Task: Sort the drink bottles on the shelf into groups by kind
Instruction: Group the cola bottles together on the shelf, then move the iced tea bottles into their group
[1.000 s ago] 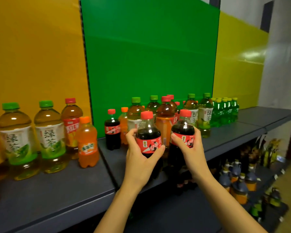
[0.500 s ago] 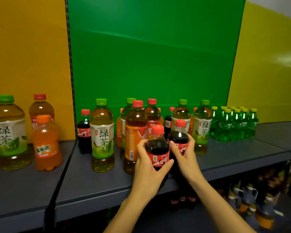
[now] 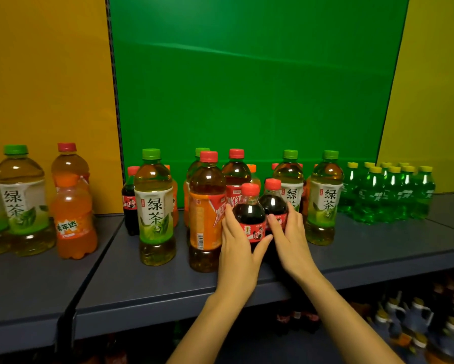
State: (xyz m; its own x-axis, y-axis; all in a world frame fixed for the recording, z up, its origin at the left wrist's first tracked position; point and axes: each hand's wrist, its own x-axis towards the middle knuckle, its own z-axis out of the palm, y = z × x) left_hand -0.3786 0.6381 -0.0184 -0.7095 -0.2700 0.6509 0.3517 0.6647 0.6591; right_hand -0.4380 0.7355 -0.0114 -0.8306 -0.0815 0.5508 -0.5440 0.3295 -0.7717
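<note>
Two hands, each wrapped round a small cola bottle at the shelf front.

The left hand (image 3: 237,248) curls its fingers and thumb round the near cola bottle (image 3: 249,211). The right hand (image 3: 288,237) grips the second cola bottle (image 3: 273,203), which touches the first on its right. Both stand upright on the grey shelf (image 3: 141,290), between a red-capped tea bottle (image 3: 206,206) and a green tea bottle (image 3: 324,200). The small green bottles (image 3: 386,195) cluster further right.

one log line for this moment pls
phase: sorting | left hand: grips left cola | right hand: grips right cola | both: upright, side by side | shelf contact: hidden
</note>
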